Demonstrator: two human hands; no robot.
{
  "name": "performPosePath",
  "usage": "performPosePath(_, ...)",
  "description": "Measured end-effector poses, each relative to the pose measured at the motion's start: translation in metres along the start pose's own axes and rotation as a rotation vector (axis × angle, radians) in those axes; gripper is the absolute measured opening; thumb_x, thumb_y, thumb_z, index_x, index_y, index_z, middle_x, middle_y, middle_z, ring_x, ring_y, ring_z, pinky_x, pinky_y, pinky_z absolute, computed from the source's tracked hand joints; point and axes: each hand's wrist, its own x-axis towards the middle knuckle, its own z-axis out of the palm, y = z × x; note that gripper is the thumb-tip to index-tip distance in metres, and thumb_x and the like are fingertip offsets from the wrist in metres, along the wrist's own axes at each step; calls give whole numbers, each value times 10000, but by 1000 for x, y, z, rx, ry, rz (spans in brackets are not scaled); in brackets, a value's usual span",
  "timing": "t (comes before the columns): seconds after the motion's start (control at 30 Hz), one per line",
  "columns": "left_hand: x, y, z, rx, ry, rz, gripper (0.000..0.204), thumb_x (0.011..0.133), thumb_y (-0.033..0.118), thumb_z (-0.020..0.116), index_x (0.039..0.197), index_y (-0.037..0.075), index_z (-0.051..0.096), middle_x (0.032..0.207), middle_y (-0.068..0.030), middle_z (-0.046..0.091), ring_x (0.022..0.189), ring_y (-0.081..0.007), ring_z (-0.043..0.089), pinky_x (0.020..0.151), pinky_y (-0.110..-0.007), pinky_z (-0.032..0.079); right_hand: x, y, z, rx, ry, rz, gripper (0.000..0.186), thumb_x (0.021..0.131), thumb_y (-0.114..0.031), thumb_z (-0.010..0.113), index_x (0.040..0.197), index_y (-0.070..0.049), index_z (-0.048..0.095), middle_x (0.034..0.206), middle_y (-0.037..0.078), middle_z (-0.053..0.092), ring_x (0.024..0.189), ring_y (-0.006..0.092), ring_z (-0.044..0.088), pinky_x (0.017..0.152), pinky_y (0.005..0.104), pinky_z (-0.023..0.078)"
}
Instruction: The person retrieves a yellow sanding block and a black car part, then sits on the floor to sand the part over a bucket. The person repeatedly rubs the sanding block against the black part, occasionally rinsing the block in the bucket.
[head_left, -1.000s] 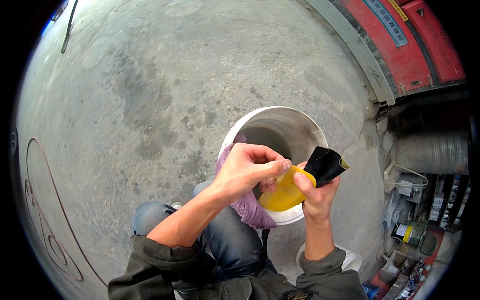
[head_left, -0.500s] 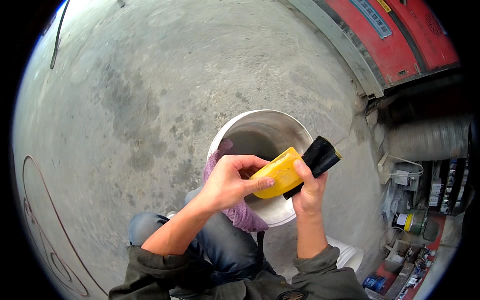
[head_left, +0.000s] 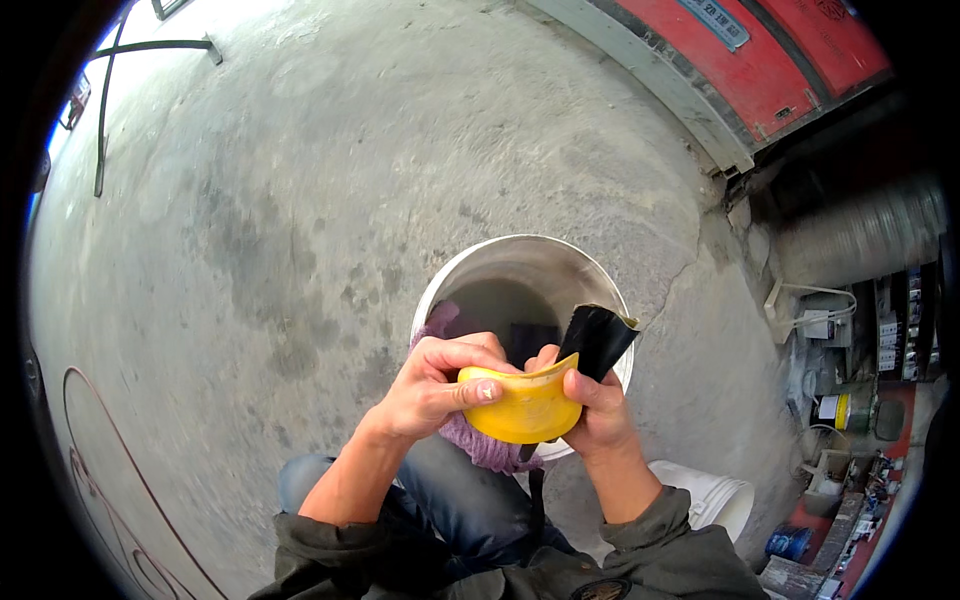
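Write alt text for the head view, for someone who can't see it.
Bare left hand and right hand hold a curved yellow piece over a round white bucket; the right also grips a curled black sheet. A fuzzy purple cloth drapes over the bucket's left side.

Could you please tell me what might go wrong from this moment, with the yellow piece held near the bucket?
The yellow piece looks bent between the left hand and the right hand, so it might spring free.

The right hand also grips the black sheet; sharing one grip, either could slip, perhaps into the white bucket.

The purple cloth hangs over the bucket's rim and might slide off if knocked.
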Motion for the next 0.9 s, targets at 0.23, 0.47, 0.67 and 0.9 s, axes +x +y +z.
performPosePath(0.23, 6, -15, 6, 63, 380, -192, 257, 891, 120, 714, 1112, 37, 611, 1010, -8, 639, 949, -102, 602, 851, -256, 487, 44, 9, -18, -304, 223, -34, 259, 945, -288, 670, 1023, -41, 672, 956, 8, 689, 817, 89, 635, 763, 270, 515)
performPosePath(0.47, 8, -22, -9, -269, 697, -156, 382, 920, 27, 561, 1282, 24, 437, 1286, -177, 496, 1133, -322, 580, 983, -550, 511, 122, 53, -140, -236, 417, 394, 271, 818, -84, 618, 1066, 26, 615, 958, 121, 656, 812, 246, 654, 693, 389, 550)
performPosePath(0.67, 8, -37, -15, -223, 667, -261, 497, 915, -23, 521, 1395, 17, 397, 1310, -168, 492, 1211, -345, 532, 973, -546, 523, 163, 124, -166, -621, 648, 614, 525, 799, -75, 685, 1289, -24, 506, 1147, 199, 591, 1050, 369, 591, 787, 541, 504)
performPosePath(0.9, 32, -64, -8, -251, 620, -334, 546, 880, -107, 533, 1398, 26, 424, 1328, -141, 491, 1221, -326, 519, 992, -540, 510, 158, 154, -301, -578, 916, 615, 492, 868, -127, 678, 1301, 20, 496, 1303, 217, 562, 1196, 381, 555, 1005, 604, 402)
